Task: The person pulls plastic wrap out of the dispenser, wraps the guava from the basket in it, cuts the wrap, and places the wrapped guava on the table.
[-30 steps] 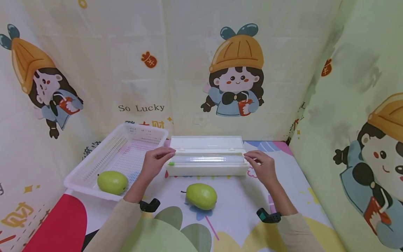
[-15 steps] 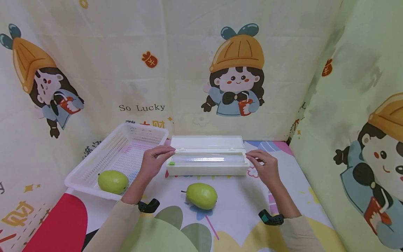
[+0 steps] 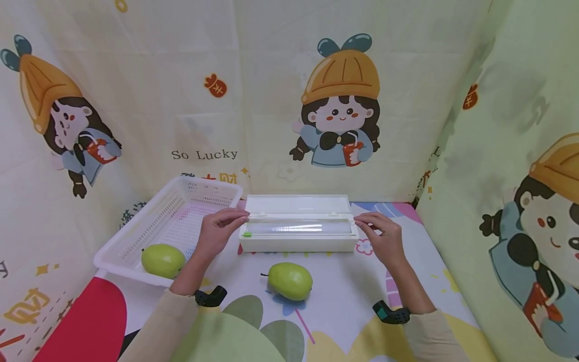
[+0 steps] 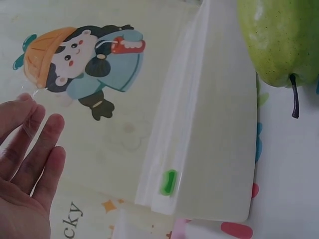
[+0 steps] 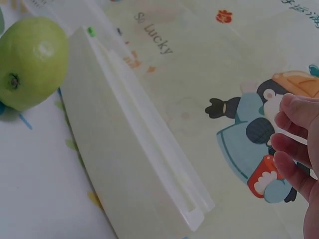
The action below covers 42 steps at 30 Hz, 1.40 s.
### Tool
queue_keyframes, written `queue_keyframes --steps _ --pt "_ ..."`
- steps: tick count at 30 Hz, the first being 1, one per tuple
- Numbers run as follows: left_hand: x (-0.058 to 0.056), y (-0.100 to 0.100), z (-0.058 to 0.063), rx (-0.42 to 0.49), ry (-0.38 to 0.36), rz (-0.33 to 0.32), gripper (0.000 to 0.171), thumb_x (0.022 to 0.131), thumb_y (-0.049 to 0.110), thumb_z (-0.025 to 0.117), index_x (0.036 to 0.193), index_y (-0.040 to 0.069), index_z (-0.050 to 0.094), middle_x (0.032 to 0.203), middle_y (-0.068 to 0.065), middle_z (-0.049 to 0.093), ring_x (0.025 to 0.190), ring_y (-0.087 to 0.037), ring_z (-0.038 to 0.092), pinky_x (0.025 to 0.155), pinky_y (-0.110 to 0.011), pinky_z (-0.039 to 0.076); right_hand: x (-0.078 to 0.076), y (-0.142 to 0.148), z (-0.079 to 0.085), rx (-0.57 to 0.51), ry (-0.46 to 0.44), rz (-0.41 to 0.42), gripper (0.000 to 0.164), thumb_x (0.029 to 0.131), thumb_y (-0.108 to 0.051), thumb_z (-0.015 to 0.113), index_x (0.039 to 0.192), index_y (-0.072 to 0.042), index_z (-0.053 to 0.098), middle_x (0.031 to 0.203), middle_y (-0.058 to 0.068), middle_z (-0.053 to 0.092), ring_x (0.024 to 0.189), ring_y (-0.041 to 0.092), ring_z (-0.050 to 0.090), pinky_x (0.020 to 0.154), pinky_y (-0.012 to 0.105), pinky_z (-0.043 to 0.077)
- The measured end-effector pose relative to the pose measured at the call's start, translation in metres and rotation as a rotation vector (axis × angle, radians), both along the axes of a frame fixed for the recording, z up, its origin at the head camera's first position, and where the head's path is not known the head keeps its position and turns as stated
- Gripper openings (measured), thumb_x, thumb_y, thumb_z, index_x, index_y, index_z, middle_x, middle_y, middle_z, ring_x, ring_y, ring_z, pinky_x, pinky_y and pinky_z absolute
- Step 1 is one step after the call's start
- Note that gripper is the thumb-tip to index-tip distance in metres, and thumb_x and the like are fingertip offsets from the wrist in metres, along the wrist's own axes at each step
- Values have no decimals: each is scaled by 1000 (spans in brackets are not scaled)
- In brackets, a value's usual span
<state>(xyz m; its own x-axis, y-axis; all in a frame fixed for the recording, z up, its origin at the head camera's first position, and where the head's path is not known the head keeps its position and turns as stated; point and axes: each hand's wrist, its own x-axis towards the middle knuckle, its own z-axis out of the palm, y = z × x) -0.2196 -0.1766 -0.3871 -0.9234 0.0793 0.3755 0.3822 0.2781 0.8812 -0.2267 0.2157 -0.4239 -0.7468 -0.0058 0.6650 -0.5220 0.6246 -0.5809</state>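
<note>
A white cling film dispenser (image 3: 298, 245) stands with its lid raised at the back, a green slider (image 4: 169, 182) at its left end. Its clear roll (image 3: 298, 229) shows inside. At the left end, my left hand (image 3: 214, 235) pinches thin clear cling film (image 4: 34, 117) between thumb and fingertips; the film catches light in the left wrist view. My right hand (image 3: 384, 240) is at the right end, thumb and forefinger pinched together at the film's other side, where the film hardly shows. A green pear-shaped fruit (image 3: 290, 281) with a dark stem lies in front.
On the left stands a white perforated basket (image 3: 126, 236) with a second green fruit (image 3: 163, 260) inside. Behind and at the sides hang printed cloth walls (image 3: 267, 125). A patterned cloth (image 3: 344, 291) covers the table.
My right hand has shifted slightly right, and my left hand slightly left, so they are a little farther apart. The dispenser and both fruits stay in place.
</note>
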Motion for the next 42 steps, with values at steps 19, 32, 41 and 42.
queue_keyframes --steps 19,32,41,42 --pt "-3 -2 4 -12 63 15 20 87 4 68 107 -2 71 117 -21 67 107 8 59 87 -12 50 9 1 10 -10 46 2 14 82 -7 74 96 -7 77 94 7 74 87 14 68 78 3 47" --pt "-8 -7 -2 36 123 -15 20 86 9 71 105 4 74 113 -16 70 115 -14 62 90 -15 51 14 3 19 15 97 13 16 82 -3 74 97 -5 76 93 9 74 90 -16 56 78 2 45" --pt "-3 -12 -1 16 136 4 22 86 3 69 107 -2 71 114 -21 68 109 4 60 91 -15 50 15 -1 29 39 158 42 18 79 1 75 96 -4 76 92 9 73 89 -10 59 76 2 46" --pt "-2 -13 -1 18 133 8 22 86 4 69 108 -1 72 115 -20 68 108 4 60 90 -14 50 16 -1 31 38 165 48 19 78 2 75 96 -4 76 91 9 73 90 -10 59 76 2 46"
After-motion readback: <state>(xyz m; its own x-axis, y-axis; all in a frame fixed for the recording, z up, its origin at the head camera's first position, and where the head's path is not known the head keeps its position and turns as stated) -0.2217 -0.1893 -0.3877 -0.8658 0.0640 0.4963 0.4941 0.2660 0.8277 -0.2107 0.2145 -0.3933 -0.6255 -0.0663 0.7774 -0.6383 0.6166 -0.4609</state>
